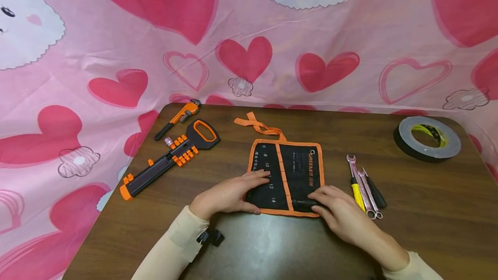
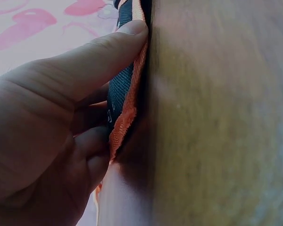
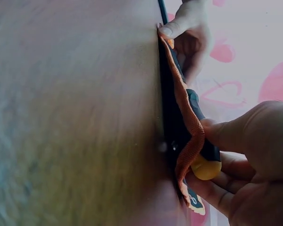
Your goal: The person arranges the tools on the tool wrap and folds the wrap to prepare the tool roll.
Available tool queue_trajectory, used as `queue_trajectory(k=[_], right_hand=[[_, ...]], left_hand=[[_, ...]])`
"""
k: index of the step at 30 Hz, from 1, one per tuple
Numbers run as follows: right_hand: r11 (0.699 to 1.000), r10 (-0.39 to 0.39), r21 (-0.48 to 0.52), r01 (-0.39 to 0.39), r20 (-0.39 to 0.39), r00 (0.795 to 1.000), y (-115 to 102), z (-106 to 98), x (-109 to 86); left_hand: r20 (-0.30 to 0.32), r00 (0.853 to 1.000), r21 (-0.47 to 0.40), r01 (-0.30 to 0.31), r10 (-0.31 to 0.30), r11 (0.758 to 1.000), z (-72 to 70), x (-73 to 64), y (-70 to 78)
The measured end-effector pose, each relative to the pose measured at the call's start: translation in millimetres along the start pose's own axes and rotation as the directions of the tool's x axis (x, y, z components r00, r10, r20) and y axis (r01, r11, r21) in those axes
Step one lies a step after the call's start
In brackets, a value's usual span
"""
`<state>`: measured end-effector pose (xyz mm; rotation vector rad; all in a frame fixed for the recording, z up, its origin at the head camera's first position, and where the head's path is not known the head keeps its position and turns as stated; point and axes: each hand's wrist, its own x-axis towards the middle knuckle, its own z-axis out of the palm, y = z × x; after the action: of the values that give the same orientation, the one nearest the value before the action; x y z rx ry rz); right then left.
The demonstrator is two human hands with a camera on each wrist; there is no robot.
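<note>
A black tool pouch (image 1: 297, 159) with orange trim lies flat on the table, its left part printed with sizes. My left hand (image 1: 237, 191) rests on its lower left, fingers extended; in the left wrist view the thumb (image 2: 99, 56) presses along the orange-edged side. At the pouch's lower right, my right hand (image 1: 342, 215) pinches a screwdriver by its black handle (image 1: 305, 204). The right wrist view shows this handle's yellow end (image 3: 206, 168) between thumb and fingers, beside the wavy orange edge (image 3: 191, 136). Its shank is hidden, toward the orange strip dividing the pouch.
Right of the pouch lie pink wrenches (image 1: 362, 185), a yellow-and-black screwdriver (image 1: 356, 193) and a black-handled tool (image 1: 376, 193). A tape roll (image 1: 402, 148) sits farther right. At left are an orange pipe wrench (image 1: 177, 119) and a black-and-orange rack (image 1: 153, 174). Orange ties (image 1: 264, 128) extend behind the pouch.
</note>
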<state>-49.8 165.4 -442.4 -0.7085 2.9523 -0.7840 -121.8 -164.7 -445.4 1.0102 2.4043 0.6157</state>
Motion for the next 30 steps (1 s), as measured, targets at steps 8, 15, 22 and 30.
queue_trajectory(k=[8, 15, 22, 30], right_hand=[[0.990, -0.140, -0.041, 0.137, -0.067, 0.988, 5.2, 4.1, 1.0], [0.971, -0.231, -0.072, 0.227, -0.064, 0.971, 11.5, 4.6, 3.1], [0.984, -0.173, -0.043, 0.173, -0.003, 0.985, 10.5, 2.6, 6.1], [0.987, -0.158, -0.035, 0.158, -0.013, 0.987, 9.9, 3.7, 5.7]], left_hand=[[-0.005, 1.000, 0.009, -0.002, 0.002, 1.000, 0.9, 1.0, 0.1], [-0.008, 1.000, 0.005, -0.007, 0.007, 1.000, 1.1, 1.6, -0.3], [-0.005, 1.000, -0.014, -0.010, 0.010, 1.000, 0.4, 1.0, -1.6], [0.004, 1.000, -0.030, 0.005, -0.005, 1.000, 1.2, 1.7, -2.4]])
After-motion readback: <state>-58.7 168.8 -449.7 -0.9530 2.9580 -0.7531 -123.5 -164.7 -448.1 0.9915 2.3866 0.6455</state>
